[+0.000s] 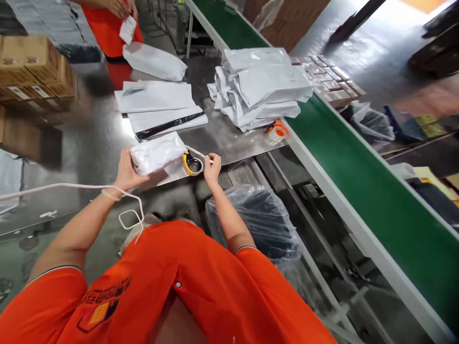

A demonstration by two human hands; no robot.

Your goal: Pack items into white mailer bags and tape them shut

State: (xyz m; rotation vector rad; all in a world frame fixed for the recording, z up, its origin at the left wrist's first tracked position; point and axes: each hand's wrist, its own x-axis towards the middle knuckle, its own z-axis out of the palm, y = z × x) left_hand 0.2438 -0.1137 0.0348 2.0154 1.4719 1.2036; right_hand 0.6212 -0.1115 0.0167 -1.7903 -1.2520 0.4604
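Note:
My left hand is wrapped round the left end of a white plastic mailer parcel, which it holds over the front edge of the metal table. A narrow white strip stretches from the parcel's right end to my right hand, whose fingers pinch it. Just below the strip, a yellow and black tape dispenser rests at the table edge, close to my right hand. Beyond the parcel lie flat white mailer bags, one with a black band along its edge.
Stacked white mailers and an orange tape dispenser sit to the right, beside a green conveyor belt. Cartons stand at left. Across the metal table, a co-worker's hands hold a label near another white parcel.

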